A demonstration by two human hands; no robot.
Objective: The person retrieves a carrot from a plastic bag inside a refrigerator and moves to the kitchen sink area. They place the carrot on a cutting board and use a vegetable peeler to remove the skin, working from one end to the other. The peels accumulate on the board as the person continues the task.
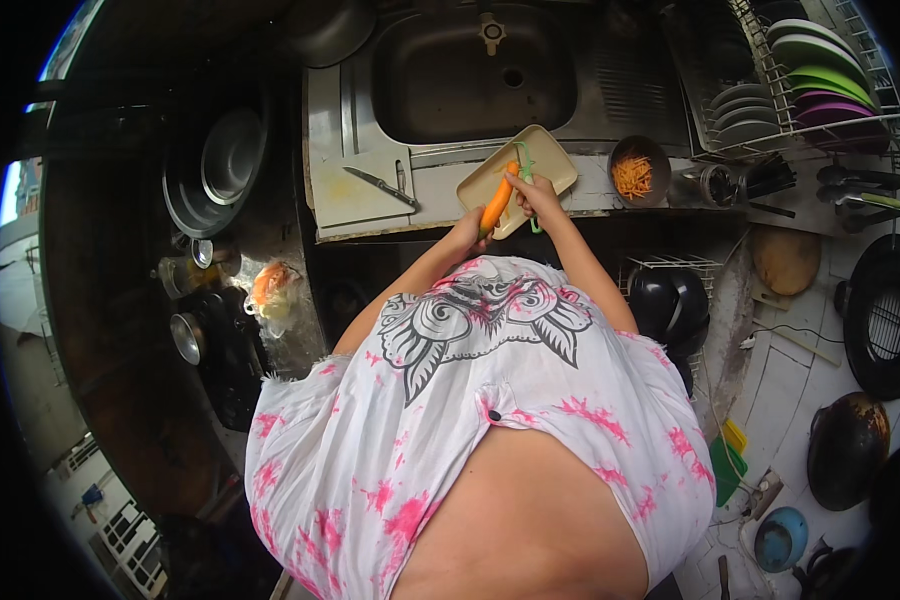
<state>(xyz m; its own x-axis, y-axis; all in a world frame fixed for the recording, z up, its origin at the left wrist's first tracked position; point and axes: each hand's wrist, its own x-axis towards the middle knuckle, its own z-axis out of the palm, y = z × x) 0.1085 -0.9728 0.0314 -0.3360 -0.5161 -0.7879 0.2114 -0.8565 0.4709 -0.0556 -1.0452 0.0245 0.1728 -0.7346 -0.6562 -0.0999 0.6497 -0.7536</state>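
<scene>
My left hand (474, 229) grips the lower, greenish end of an orange carrot (498, 201), which slants up to the right. A green-handled peeler (526, 156) is in my right hand (540, 198), close beside the carrot's upper part. Whether its blade touches the carrot I cannot tell. Both hands work over a shallow cream tray (556, 155), where a few orange peelings lie. The tray rests at the counter's front edge, partly over the sink rim. To its left, a knife (381, 187) with a dark handle lies across a white cutting board (337, 196).
A steel sink (450, 82) lies beyond the tray. Right of it stands a bowl (619, 161) of orange shreds (631, 177), then a glass jar (717, 184). Plates fill a wire dish rack (795, 129). At left are metal basins (232, 156) and a plastic bag (274, 291) with produce.
</scene>
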